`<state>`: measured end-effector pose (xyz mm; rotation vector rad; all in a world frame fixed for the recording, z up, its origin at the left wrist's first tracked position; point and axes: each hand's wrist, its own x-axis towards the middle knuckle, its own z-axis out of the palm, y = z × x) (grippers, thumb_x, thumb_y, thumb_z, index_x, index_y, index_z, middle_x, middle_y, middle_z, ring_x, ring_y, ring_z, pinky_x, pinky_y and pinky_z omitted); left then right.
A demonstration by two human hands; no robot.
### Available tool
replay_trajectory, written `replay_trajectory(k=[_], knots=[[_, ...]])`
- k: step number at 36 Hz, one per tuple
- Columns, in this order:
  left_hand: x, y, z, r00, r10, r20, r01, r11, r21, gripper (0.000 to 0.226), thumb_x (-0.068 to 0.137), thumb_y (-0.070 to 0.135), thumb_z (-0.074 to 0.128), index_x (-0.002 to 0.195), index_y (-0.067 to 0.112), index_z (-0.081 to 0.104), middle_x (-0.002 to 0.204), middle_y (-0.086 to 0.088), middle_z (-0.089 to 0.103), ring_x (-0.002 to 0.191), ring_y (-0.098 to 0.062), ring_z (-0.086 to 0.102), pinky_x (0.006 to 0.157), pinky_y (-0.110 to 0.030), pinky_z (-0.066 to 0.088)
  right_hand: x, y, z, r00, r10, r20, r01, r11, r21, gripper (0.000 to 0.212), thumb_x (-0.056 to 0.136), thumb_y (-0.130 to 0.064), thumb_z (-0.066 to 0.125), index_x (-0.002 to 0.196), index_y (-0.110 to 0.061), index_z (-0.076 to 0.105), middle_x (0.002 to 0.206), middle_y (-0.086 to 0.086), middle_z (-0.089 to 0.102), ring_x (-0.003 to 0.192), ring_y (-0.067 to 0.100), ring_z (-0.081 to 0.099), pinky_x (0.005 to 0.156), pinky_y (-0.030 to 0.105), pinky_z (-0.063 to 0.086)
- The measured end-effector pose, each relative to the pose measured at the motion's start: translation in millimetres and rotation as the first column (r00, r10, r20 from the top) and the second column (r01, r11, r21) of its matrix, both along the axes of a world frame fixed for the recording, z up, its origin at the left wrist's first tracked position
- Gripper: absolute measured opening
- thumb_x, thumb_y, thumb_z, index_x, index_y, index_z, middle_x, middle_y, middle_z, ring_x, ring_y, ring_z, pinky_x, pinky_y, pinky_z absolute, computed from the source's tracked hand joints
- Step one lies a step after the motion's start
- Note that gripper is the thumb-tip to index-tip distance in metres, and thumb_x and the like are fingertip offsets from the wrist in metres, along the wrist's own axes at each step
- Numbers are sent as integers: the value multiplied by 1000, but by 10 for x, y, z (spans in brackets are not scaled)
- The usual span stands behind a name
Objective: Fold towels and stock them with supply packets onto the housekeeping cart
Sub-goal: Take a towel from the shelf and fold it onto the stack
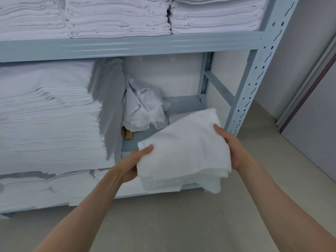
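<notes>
Far left of the grip, a tall stack [49, 113] of folded white linen fills the middle shelf, its right side in grey shadow. Below it, a lower stack [45, 188] lies on the bottom shelf, its edges spilling a little over the front.

The left hand [134, 163] grips the towel's [183, 148] near-left corner: the thumb lies on top of the cloth, the other fingers are hidden beneath it. The towel is white and folded, held in the air between both hands in front of the rack's [254, 73] lower right bay, tilted so its far edge is higher than its near edge. Loose layers hang down from its near-right corner.

Up and behind the towel, toward the left hand's side, a crumpled white sheet [143, 108] sits at the back of the bay, with something small and brown [128, 135] at its foot; what that is cannot be told.

The right hand [230, 149] grips the towel's right edge, thumb on top, fingers under the cloth.

Above the grip, the upper shelf carries more folded stacks [118, 17]. To the right of the right hand stands the rack's perforated post, then beige floor [181, 224] and a grey wall [300, 60].
</notes>
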<state>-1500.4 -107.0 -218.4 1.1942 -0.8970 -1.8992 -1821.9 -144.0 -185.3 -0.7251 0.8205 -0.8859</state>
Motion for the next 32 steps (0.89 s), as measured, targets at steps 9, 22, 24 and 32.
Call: replay_trajectory(k=[9, 22, 24, 32], knots=[[-83, -3, -95, 998, -16, 57, 12, 997, 77, 56, 77, 18, 82, 128, 8, 63, 122, -19, 69, 111, -38, 68, 88, -51, 58, -194, 251, -448, 983, 180, -45, -171, 973, 155, 50, 75, -15, 77, 123, -3, 68, 130, 20, 64, 116, 35, 64, 86, 44, 57], [-222, 21, -180, 998, 21, 57, -23, 999, 23, 57, 81, 37, 80, 129, 11, 64, 124, -17, 69, 113, -35, 67, 90, -47, 58, -293, 367, -551, 996, 89, -17, -85, 984, 159, 52, 82, -27, 77, 128, -6, 65, 131, 19, 63, 120, 36, 62, 87, 43, 57], [-253, 50, -186, 995, -32, 91, 34, 999, -17, 66, 75, 25, 87, 133, 11, 58, 126, -16, 68, 115, -36, 66, 93, -50, 56, -339, 408, -574, 989, 130, -72, -117, 981, 157, 58, 81, -21, 79, 133, -6, 60, 132, 17, 63, 121, 34, 61, 89, 42, 56], [-327, -6, -9, 992, -54, 116, 74, 982, -171, 66, 69, 7, 88, 127, 13, 58, 120, -17, 70, 109, -37, 68, 81, -48, 60, -519, 435, -318, 944, 47, -326, -63, 997, -38, 49, 74, -11, 77, 121, -5, 63, 118, 12, 72, 107, 29, 69, 95, 44, 52]])
